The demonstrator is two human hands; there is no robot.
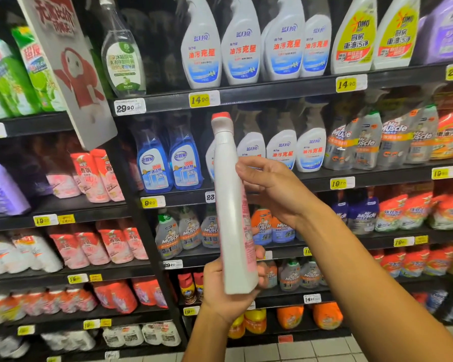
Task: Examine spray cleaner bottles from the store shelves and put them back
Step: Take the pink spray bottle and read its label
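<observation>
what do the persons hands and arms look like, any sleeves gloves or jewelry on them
Both hands are bare, with no gloves. The left hand and the right hand show no rings that I can make out. Both forearms are uncovered as far as the picture reaches, so no sleeve shows, and neither wrist carries a watch or bracelet. Nails look short and plain.
</observation>
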